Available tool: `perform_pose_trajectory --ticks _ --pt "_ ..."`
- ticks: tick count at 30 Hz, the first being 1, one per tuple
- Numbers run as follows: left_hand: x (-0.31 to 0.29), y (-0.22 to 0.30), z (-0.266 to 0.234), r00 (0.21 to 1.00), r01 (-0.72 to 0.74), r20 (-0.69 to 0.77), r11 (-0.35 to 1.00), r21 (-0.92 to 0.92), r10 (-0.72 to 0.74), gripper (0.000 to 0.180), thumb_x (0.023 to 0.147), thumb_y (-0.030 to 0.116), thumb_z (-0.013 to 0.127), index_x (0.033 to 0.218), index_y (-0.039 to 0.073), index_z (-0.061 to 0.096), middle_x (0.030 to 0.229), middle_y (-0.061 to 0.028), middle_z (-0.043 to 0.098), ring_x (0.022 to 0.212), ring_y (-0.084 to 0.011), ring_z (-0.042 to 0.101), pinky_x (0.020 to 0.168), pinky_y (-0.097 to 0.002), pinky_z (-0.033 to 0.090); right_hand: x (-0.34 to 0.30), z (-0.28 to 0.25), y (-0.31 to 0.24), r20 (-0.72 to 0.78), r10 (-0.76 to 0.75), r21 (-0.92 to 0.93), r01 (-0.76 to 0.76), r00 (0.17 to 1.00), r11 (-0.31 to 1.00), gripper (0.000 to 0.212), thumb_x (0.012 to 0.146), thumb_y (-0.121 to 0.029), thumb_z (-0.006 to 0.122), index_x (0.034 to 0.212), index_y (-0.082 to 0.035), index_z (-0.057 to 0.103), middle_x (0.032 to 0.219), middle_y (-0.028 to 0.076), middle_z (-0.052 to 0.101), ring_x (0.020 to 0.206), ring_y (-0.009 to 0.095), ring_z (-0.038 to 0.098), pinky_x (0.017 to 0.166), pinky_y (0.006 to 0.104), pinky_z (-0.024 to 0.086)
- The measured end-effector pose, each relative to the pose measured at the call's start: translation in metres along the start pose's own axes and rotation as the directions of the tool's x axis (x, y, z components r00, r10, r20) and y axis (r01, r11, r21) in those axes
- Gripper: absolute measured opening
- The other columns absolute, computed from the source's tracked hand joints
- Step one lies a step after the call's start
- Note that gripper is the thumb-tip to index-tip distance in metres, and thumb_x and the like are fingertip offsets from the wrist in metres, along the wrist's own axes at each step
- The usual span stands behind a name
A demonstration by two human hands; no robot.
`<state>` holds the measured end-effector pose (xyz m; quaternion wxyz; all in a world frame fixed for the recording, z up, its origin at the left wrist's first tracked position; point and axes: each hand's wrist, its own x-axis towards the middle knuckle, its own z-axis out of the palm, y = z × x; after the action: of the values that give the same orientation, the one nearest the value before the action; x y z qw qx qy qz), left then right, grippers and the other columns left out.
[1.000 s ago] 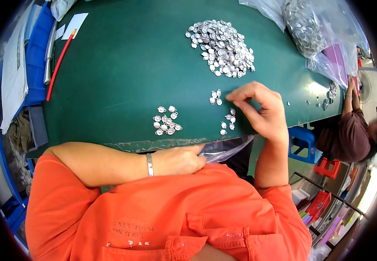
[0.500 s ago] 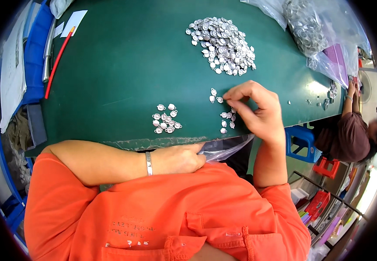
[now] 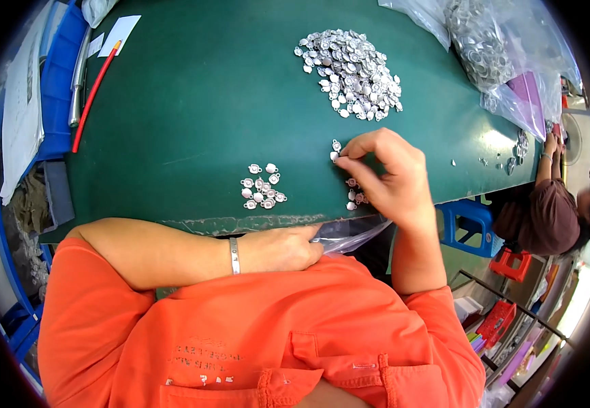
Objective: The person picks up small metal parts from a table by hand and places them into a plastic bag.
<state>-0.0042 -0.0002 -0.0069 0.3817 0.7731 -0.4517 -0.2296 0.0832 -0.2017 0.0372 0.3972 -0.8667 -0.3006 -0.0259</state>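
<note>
On tbl [image 3: 193, 102], silver pcs [image 3: 336, 145] just L of R grip [image 3: 397, 177]; others partly beneath

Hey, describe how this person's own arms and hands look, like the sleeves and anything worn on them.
Bright orange-red fabric sleeves end around the elbows, leaving both forearms bare. A silver-coloured, flat metal bracelet with small dark marks circles the left wrist; the right wrist shows none. The left hand and right hand wear no gloves.
</note>
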Motion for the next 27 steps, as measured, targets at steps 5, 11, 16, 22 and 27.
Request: perform_pose_trajectory --ticks 5,11,16,22,27 --pt "0.000 0.001 0.000 1.000 -0.005 -0.007 1.000 0.021 0.005 0.015 0.080 0.010 0.056 0.083 -0.005 0.059 0.125 -0.0333 0.049 0.104 -0.0390 0.060 0.084 -0.0365 0.052 -0.002 0.017 -0.005 -0.101 0.047 0.004 -0.047 0.994 0.999 0.024 0.070 0.004 0.073 0.082 -0.004 0.054 0.075 0.009 0.059 0.068 0.028 0.058 0.060 0.0381 0.047" --pt "-0.001 -0.003 0.005 0.999 -0.013 -0.041 1.000 -0.002 0.013 0.016 0.079 0.010 0.057 0.082 -0.005 0.059 0.122 -0.0330 0.050 0.102 -0.0388 0.060 0.083 -0.0371 0.052 0.001 0.015 -0.005 -0.101 0.033 -0.011 -0.034 0.994 0.999 0.025 0.071 0.007 0.071 0.087 -0.003 0.054 0.080 0.010 0.060 0.076 0.030 0.058 0.064 0.0368 0.048" --pt "0.001 0.001 -0.002 1.000 0.026 0.017 0.999 -0.042 -0.026 0.018 0.080 0.012 0.056 0.083 -0.007 0.059 0.124 -0.0348 0.049 0.103 -0.0401 0.060 0.083 -0.0372 0.052 0.002 0.016 -0.004 -0.092 0.044 0.004 -0.044 0.995 0.999 0.024 0.071 0.008 0.069 0.087 -0.003 0.054 0.083 0.011 0.060 0.077 0.030 0.058 0.065 0.0370 0.048" --pt "0.002 0.000 0.002 0.999 0.041 0.020 0.997 -0.067 -0.040 0.020 0.081 0.012 0.056 0.084 -0.007 0.060 0.124 -0.0359 0.048 0.103 -0.0413 0.060 0.083 -0.0369 0.053 0.005 0.017 0.003 -0.122 -0.087 -0.072 0.079 0.989 0.994 0.020 0.072 0.010 0.065 0.082 -0.003 0.054 0.079 0.009 0.061 0.072 0.029 0.058 0.066 0.0372 0.048" --pt "0.001 -0.003 0.008 0.998 -0.038 -0.045 0.999 -0.028 0.036 0.021 0.079 0.013 0.056 0.085 -0.007 0.060 0.118 -0.0345 0.051 0.098 -0.0405 0.061 0.081 -0.0376 0.053 0.009 0.010 -0.001 -0.036 -0.180 -0.169 0.172 0.983 0.971 0.018 0.071 0.010 0.065 0.079 -0.003 0.054 0.077 0.008 0.062 0.071 0.029 0.058 0.066 0.0372 0.048"
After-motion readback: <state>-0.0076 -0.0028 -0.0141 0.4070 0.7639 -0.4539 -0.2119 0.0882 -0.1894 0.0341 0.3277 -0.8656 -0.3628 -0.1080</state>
